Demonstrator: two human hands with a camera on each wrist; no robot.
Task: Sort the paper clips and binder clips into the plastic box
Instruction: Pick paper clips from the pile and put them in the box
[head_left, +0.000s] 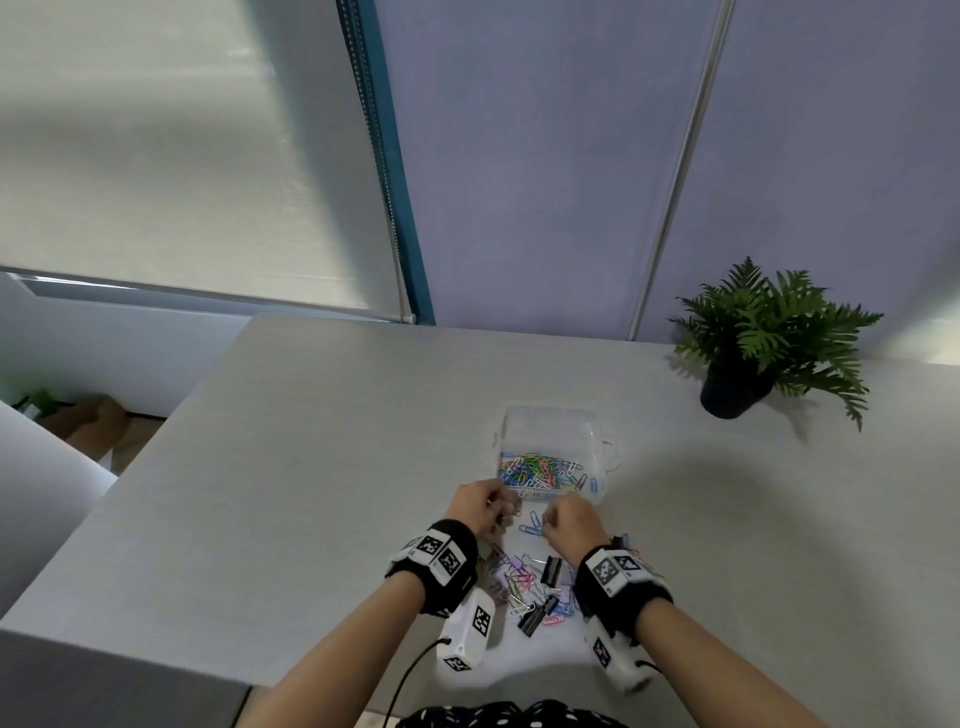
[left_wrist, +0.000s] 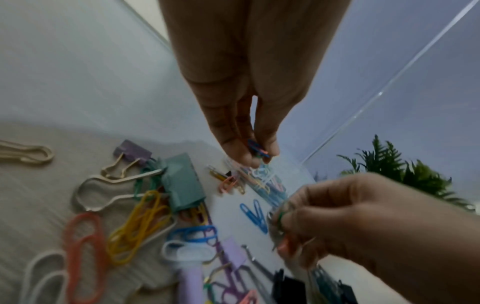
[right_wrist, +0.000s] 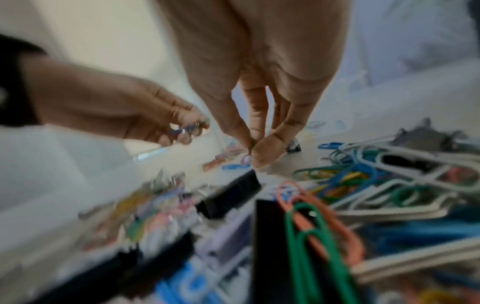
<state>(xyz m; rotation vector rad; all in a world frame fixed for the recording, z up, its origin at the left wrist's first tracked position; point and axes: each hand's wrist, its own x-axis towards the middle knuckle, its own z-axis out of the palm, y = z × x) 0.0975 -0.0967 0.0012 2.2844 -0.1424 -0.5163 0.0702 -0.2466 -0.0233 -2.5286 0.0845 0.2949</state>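
Note:
A clear plastic box (head_left: 551, 415) stands mid-table, its near compartment full of small coloured paper clips (head_left: 540, 470). Just in front of it, my left hand (head_left: 501, 512) pinches a few small paper clips (left_wrist: 257, 149) between thumb and fingertips. My right hand (head_left: 550, 519) is beside it, fingertips (right_wrist: 262, 154) pinched on small clips, green and orange (left_wrist: 281, 220). Two blue paper clips (left_wrist: 253, 214) lie on the table between the hands. A mixed pile (head_left: 524, 587) of paper clips and binder clips lies under my wrists: a black binder clip (head_left: 550, 569), a teal one (left_wrist: 182, 183), a lilac one (left_wrist: 132, 152).
A potted fern (head_left: 769, 338) stands at the back right of the grey table (head_left: 311, 467). The table's left edge drops to the floor; a wall and a window blind are behind. Large paper clips (right_wrist: 311, 226) lie close under the right wrist.

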